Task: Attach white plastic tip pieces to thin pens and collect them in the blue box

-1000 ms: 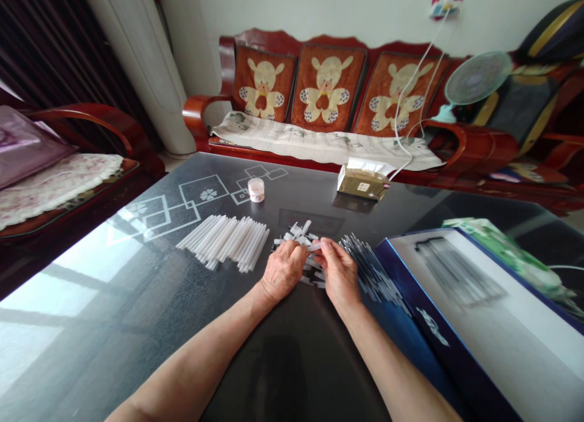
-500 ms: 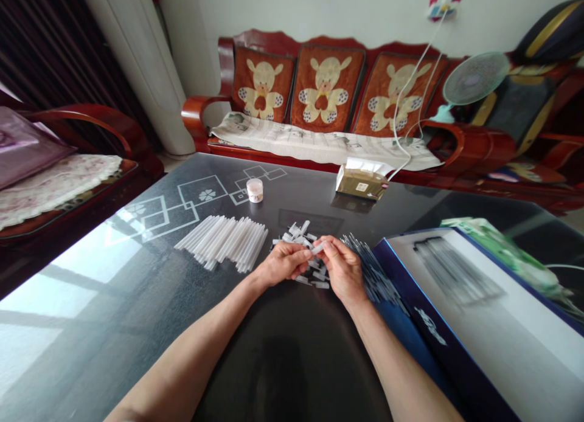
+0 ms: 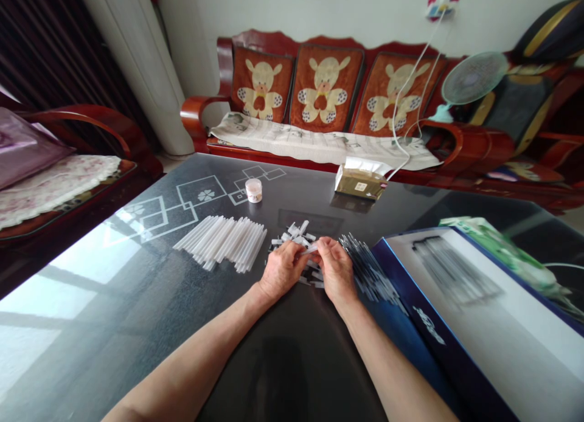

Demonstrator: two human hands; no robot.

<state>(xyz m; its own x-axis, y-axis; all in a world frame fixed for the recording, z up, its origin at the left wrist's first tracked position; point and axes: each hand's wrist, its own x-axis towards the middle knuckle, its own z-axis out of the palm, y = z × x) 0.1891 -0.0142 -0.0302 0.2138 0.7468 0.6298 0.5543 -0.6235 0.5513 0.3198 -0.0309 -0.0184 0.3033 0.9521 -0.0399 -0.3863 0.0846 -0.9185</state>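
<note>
Between the fingertips of both hands is a small translucent white pen cap (image 3: pixel 311 249). My left hand (image 3: pixel 283 270) pinches its left end, and my right hand (image 3: pixel 336 269) closes on the right end. The fingers cover much of it. Right behind and under the hands lies a loose pile of white pen caps (image 3: pixel 298 230), partly hidden. To the left, white pen barrels (image 3: pixel 223 241) lie side by side. Close by my right hand is a bundle of thin dark-tipped pen refills (image 3: pixel 371 270).
A blue-edged box (image 3: pixel 515 343) at the right holds a row of thin, dark-ended sticks (image 3: pixel 456 270). A green packet (image 3: pixel 497 242) lies beyond it. Farther back on the dark table (image 3: pixel 150 325) stand a small round jar (image 3: pixel 253 191) and a tissue box (image 3: pixel 360 182).
My left hand has turned over so its back shows more, and its fingers have shifted on the cap. Both hands have moved slightly left.
</note>
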